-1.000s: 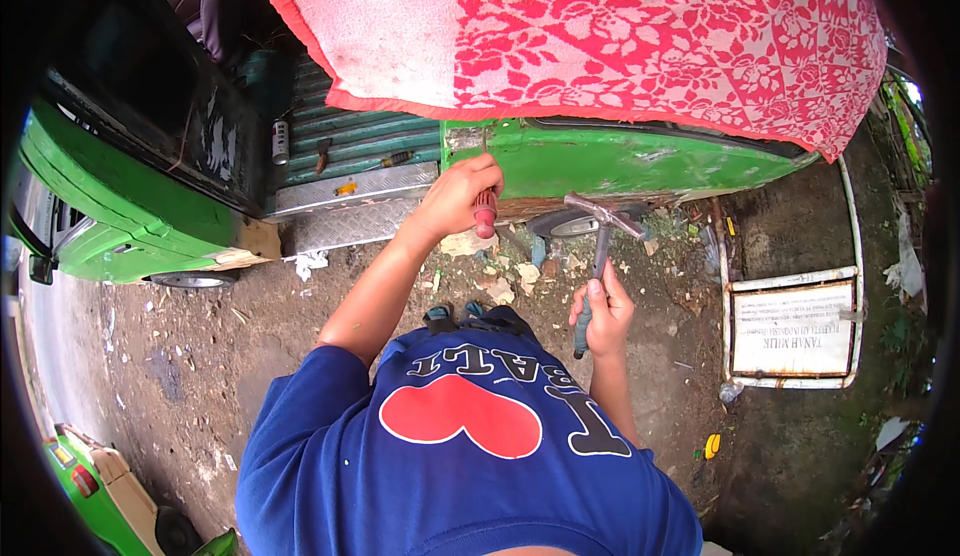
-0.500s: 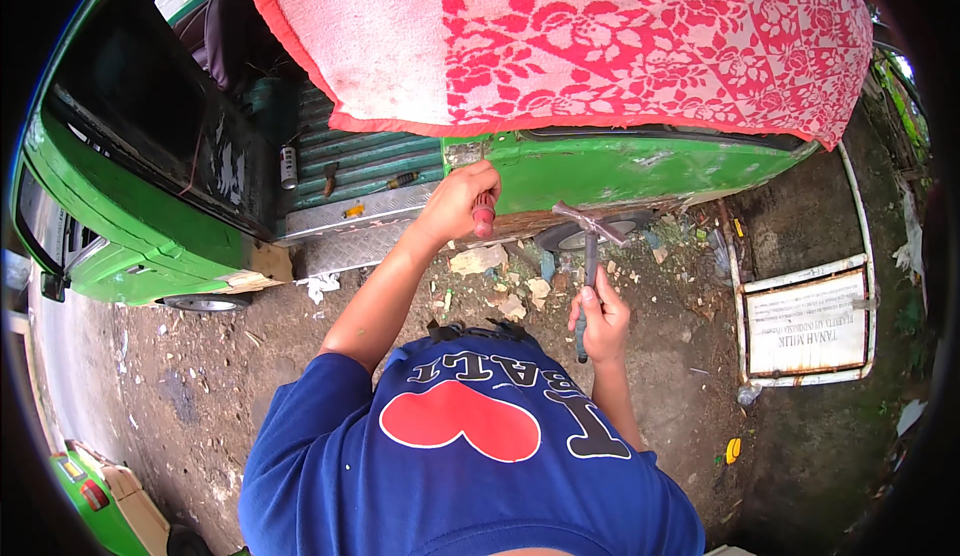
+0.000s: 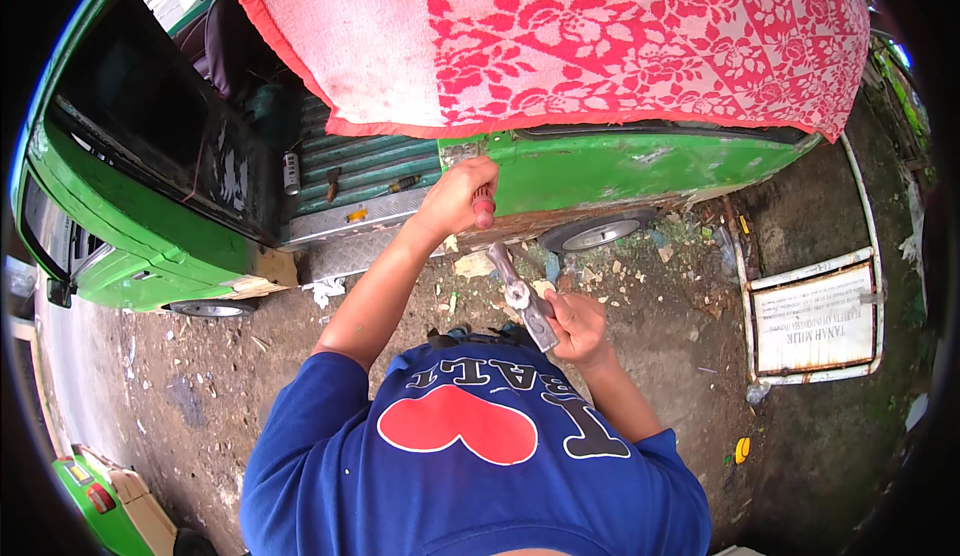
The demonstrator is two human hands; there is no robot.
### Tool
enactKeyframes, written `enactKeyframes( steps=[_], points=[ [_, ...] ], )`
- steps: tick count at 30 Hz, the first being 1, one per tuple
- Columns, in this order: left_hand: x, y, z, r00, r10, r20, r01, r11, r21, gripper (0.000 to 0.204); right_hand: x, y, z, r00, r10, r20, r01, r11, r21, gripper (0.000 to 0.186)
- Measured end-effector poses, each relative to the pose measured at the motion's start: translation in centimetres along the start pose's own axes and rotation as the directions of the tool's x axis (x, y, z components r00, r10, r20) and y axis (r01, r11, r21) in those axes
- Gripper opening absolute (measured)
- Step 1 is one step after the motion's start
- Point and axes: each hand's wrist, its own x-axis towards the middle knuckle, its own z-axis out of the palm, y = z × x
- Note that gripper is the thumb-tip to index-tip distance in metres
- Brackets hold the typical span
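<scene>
My left hand (image 3: 458,196) is closed in a fist round a red-handled tool (image 3: 484,211), at the edge of the green van's side panel (image 3: 600,174). The butt of that handle faces me; its working end is hidden, so I cannot tell its kind. Below and to the right, my right hand (image 3: 580,328) grips a hammer (image 3: 516,294). Its metal head hangs in the air, apart from the red handle. Most of the hammer's shaft is hidden behind the head and my fingers. Bare, rusty-brown metal shows along the panel's lower edge.
A red and white floral blanket (image 3: 640,41) covers the van's roof. Inside the doorway, a spray can (image 3: 291,174) and small tools lie on the ribbed floor. A wheel (image 3: 600,232) and scattered debris are below. A white-framed sign (image 3: 815,321) lies at the right.
My right hand has swung the hammer left and tilted it, bringing its head closer to the red handle. The left hand has barely moved.
</scene>
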Motion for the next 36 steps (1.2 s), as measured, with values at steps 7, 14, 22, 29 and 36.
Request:
enactKeyframes(
  steps=[7, 14, 22, 29, 36],
  points=[
    [0.0, -0.1, 0.1, 1.0, 0.01, -0.013, -0.01, 1.0, 0.005, 0.023, 0.1, -0.1, 0.2, 1.0, 0.004, 0.011, -0.004, 1.0, 0.013, 0.047],
    [0.7, 0.3, 0.4, 0.997, -0.064, -0.038, 0.065, 0.998, 0.023, 0.022, 0.5, -0.2, 0.1, 0.998, 0.029, -0.055, -0.028, 0.999, 0.021, 0.048],
    [0.5, 0.4, 0.9, 0.994, -0.104, -0.012, 0.105, 0.992, 0.065, 0.02, 0.7, 0.1, -0.6, 0.989, 0.143, 0.023, -0.143, 0.99, 0.017, 0.047],
    [-0.6, 0.4, 1.2, 0.997, -0.074, -0.019, 0.074, 0.996, 0.051, 0.019, -0.9, 0.3, -0.9, 0.989, 0.15, -0.003, -0.148, 0.98, 0.134, 0.038],
    [-1.7, -0.1, 1.6, 0.998, -0.047, -0.049, 0.048, 0.999, 0.017, 0.021, -2.9, 0.9, -0.6, 0.932, 0.363, -0.003, -0.351, 0.904, 0.244, 0.035]
  ],
)
